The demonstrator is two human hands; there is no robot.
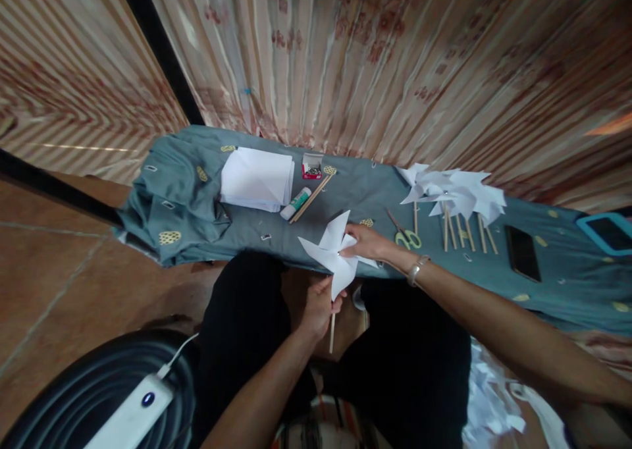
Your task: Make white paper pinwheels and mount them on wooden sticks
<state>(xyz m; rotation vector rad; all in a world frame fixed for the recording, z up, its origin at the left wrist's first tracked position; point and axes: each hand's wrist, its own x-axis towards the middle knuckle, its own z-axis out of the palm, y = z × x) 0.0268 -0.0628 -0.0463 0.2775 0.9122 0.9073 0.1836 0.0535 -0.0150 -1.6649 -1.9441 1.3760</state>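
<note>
A white paper pinwheel point(332, 250) on a thin wooden stick point(332, 334) is held over the near edge of the table. My left hand point(318, 304) is closed round the stick just below the paper. My right hand point(366, 241) pinches the pinwheel's centre from the right, fingers pressed together on the paper. The blades stand out to the left and upward.
A blue-grey cloth point(187, 199) covers the table. On it lie a stack of white paper point(257, 178), a glue stick point(295, 203), a small red box point(312, 166), scissors point(405, 236), several finished pinwheels point(454, 195), a phone point(522, 251) and a tablet point(609, 230).
</note>
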